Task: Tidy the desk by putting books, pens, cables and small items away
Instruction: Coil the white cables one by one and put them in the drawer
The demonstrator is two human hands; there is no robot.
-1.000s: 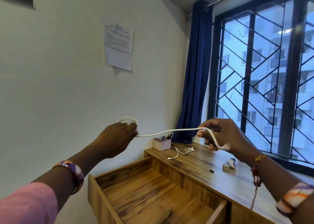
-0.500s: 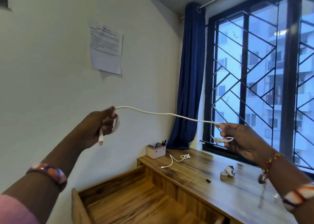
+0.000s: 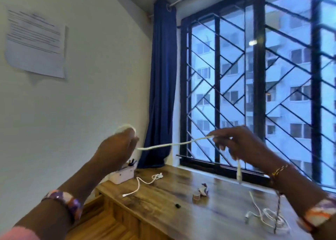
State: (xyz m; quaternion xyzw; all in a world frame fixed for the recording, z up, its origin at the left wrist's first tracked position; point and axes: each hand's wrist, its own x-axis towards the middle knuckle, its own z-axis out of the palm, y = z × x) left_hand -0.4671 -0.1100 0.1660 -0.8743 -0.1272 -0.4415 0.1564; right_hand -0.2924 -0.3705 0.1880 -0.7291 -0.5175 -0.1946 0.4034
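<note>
White cable — held in the air between both hands, well above the table. Coiled loops sit at the top of the left hand, whose fingers are curled round them; blurred, so the loop count cannot be told. From below that hand a single strand runs rightward and slightly up to the right hand, which pinches it at the fingertips. Past the right hand the free end hangs straight down, its plug below the palm.

Second white cable — lying on the table below the gap between the hands, nearer the left one, loosely knotted at its far end.

Third white cable — in a loose heap on the table, below the right wrist.

White pen holder — on the table just under the left hand, dark pens standing in it.

Small items — on the table below and between the hands; a tiny black piece nearer the viewer.

Paper sheet — on the wall, above and left of the left hand.
</note>
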